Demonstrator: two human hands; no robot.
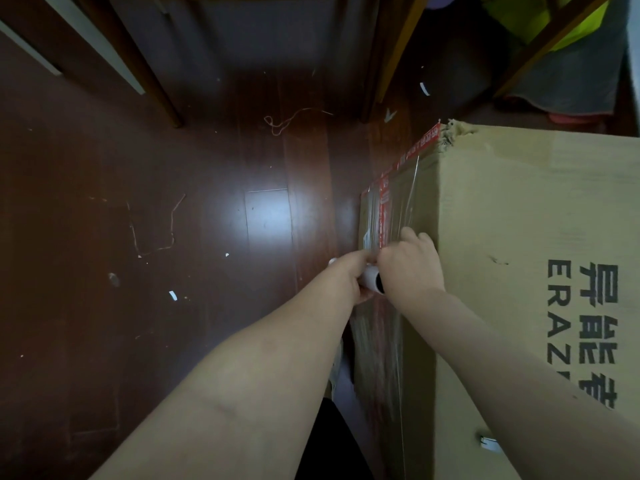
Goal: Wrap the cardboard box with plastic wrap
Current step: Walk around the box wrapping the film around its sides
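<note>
left hand (346, 278) and right hand (410, 265) fingers both clenched on the wrap roll (372, 285); cardboard box (519, 220) just right of them, film (393, 209) laid on its side beyond. Risk: uneven pull, film ropes or snags on torn corner (450, 133)

The floor (207, 168) is of dark red-brown wooden boards, with 1 bright patch of reflected light near the middle. The cardboard box (519, 237) stands on it at the right. 2 thin pieces of cord lie on the boards: a pale string (287, 121) near the far side and a brownish string (156, 233) at the left. Small white scraps (172, 295) (paper, it seems) lie scattered around. 2 wooden legs (152, 74) stand on the floor at the far side.
</note>
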